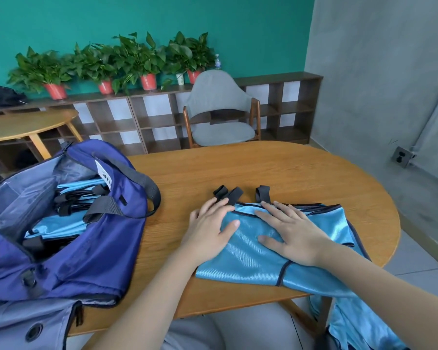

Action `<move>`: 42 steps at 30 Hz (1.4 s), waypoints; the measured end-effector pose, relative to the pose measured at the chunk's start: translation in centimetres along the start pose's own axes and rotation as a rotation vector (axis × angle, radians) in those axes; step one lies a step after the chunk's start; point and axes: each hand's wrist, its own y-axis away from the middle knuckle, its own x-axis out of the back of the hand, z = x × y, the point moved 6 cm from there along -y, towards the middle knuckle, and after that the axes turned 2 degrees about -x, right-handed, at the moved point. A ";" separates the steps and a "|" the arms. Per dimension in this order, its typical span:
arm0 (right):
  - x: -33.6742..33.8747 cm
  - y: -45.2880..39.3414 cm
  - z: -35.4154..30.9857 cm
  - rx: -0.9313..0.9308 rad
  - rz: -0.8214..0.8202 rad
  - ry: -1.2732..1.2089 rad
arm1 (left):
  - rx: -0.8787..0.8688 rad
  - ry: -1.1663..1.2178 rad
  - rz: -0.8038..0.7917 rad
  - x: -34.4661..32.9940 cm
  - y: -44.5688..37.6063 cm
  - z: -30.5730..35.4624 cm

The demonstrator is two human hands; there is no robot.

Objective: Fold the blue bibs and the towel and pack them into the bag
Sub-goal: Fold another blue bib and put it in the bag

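several folded blue bibs already sit in the open bag (68, 223) at my left, so i judge the packing well along. one bib (261, 251) lies on the table (276, 168) before me, part folded, and more blue cloth (352, 327) hangs off the near edge. i see no towel. my left hand (210, 228) and right hand (291, 236) lie flat, fingers spread, pressing the bib down.

Bib (258, 251): glossy light-blue mesh cloth, black webbing loops. Bag (91, 248): matt navy woven fabric. Table (276, 170): smooth grained wood. Far chair (220, 109): grey cloth, wood frame.
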 end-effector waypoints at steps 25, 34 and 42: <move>2.0 -4.6 0.7 0.024 0.016 0.226 | 0.118 -0.202 -0.188 -2.5 -1.2 3.5; 2.4 -5.8 6.1 -0.092 0.044 -0.045 | -0.010 -0.266 -0.348 -2.3 -2.6 0.7; 4.7 -5.5 3.2 -0.141 0.154 0.348 | -0.040 -0.539 -0.210 2.0 -8.0 -2.0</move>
